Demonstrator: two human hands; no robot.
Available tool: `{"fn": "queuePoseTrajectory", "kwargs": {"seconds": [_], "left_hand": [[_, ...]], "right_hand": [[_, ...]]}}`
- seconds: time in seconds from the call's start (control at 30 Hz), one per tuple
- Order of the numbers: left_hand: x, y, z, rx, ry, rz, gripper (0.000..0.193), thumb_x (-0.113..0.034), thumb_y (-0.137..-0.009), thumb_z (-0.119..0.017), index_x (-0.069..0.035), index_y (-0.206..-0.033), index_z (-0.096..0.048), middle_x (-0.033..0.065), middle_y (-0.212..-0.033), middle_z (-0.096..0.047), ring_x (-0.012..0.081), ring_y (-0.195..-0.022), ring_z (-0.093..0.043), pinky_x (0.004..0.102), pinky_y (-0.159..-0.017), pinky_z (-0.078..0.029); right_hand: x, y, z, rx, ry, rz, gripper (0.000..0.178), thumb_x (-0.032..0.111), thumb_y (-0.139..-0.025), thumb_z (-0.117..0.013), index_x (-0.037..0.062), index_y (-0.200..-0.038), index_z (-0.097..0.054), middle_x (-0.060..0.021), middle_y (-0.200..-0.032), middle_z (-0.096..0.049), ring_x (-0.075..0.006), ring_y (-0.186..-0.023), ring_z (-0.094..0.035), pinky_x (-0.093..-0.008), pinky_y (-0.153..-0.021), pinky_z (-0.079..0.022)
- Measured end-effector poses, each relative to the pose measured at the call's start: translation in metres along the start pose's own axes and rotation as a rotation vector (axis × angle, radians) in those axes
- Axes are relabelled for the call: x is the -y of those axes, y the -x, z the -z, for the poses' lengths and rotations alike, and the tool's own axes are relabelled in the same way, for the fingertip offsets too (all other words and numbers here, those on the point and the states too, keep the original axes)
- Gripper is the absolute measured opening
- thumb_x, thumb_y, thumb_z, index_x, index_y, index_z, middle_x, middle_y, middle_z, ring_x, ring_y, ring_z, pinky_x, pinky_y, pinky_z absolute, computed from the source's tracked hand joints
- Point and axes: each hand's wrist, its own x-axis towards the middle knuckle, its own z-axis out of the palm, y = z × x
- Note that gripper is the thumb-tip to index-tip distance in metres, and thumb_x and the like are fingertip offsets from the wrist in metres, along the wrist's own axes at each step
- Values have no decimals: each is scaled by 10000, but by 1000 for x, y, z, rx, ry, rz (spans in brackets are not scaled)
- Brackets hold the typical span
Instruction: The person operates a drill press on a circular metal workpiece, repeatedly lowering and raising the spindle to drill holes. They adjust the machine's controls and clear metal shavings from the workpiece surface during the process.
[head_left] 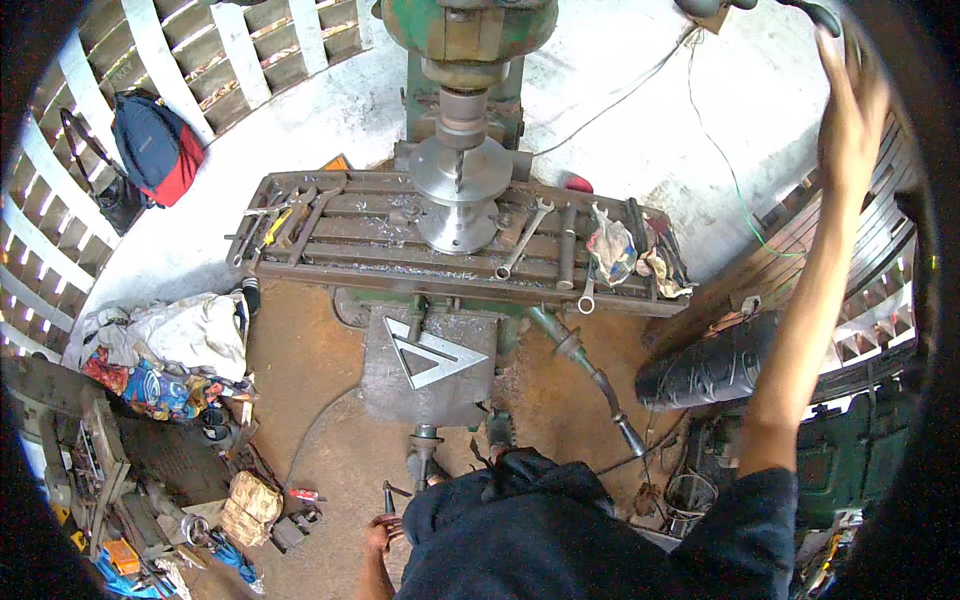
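Observation:
My left hand [380,535], at the lower edge, has its fingers curled at the lower end of a small crank handle [389,497]. High at the right, my right arm is stretched far forward. The right hand [852,115] has its fingers extended, close to the tip of a dark curved lever [818,16]; contact is unclear. A drill bit [459,170] points down from the green machine's spindle [461,120]. Beneath it stands a shiny flanged metal spool [457,226] on the slotted table [370,262].
Several wrenches [525,238], a metal bar [567,246] and rags [612,245] lie on the slotted table. Two flat metal triangles [440,366] rest on the machine's base below. A jointed shaft [590,370] slants down at the right. Tools and cloths clutter the left floor.

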Motion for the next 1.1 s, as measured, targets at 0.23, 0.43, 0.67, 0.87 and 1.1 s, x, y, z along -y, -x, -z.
{"fn": "queuePoseTrajectory", "kwargs": {"seconds": [0.23,0.43,0.67,0.87,1.1], "left_hand": [[29,9,13,30,-33,-8,249,-45,-940,-396,44,-1120,-542,221,-1020,-666,320,-843,-672,458,-761,-582],[30,4,49,98,-12,19,247,-69,-955,-406,41,-1122,-552,224,-1011,-674,309,-835,-678,459,-723,-598],[31,-21,92,64,-41,26,204,-11,-933,-447,57,-1080,-571,214,-960,-685,310,-781,-682,444,-676,-605],[44,-22,125,276,-153,-179,582,-515,-903,-640,-35,-1227,-576,126,-1113,-666,237,-963,-658,434,-739,-590],[54,-15,148,334,-55,-176,524,-450,-935,-621,-15,-1223,-575,136,-1111,-664,252,-958,-661,449,-755,-591]], "right_hand": [[-9,376,95,1085,101,-1261,834,556,-951,-528,-87,-1448,-341,-309,-1490,-356,-393,-1419,-320,-421,-1168,-241],[67,541,162,1450,-189,-2059,740,657,-955,-413,-46,-1103,-593,-177,-895,-699,-294,-788,-678,-388,-714,-526],[125,568,149,1083,-252,-2017,509,478,-1004,-494,4,-875,-624,-63,-652,-580,-163,-494,-528,-299,-457,-404],[131,678,142,1075,-375,-2007,444,476,-972,-569,46,-881,-632,-11,-724,-592,-111,-588,-518,-266,-539,-404],[4,737,115,1340,-354,-1412,313,326,-856,-764,53,-946,-641,-5,-783,-599,-133,-705,-550,-289,-637,-449]]}}
